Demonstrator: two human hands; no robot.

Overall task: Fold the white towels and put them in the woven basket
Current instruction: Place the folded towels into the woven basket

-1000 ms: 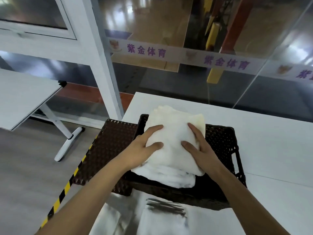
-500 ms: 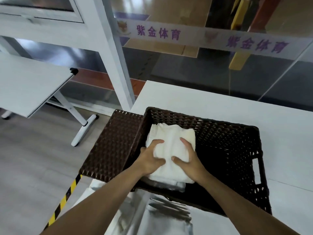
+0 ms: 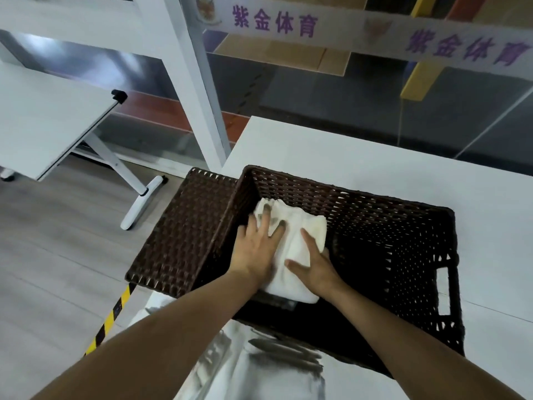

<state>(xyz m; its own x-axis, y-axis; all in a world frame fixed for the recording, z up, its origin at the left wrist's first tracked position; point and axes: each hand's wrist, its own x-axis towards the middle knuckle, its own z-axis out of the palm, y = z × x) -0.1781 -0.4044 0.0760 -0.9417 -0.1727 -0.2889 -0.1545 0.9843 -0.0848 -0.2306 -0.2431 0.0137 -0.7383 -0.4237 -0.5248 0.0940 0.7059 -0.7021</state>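
A folded white towel [image 3: 297,226] lies on the bottom of the dark brown woven basket [image 3: 375,203], in its left half. My left hand [image 3: 256,249] rests flat on the towel's left side with fingers spread. My right hand [image 3: 314,264] lies on the towel's near right part, fingers extended, thumb across the cloth. Neither hand is closed around the towel. The towel's near left corner is hidden under my left hand.
The basket's woven lid [image 3: 184,235] hangs open off the left side, past the white table [image 3: 360,157] edge. More white cloth [image 3: 253,370] lies on the table in front of the basket. A glass wall stands behind; another white table [image 3: 43,122] is at left.
The towel has gone from above the basket rim down to the basket floor. My hands followed it down; the left hand has flattened and slid forward over it.
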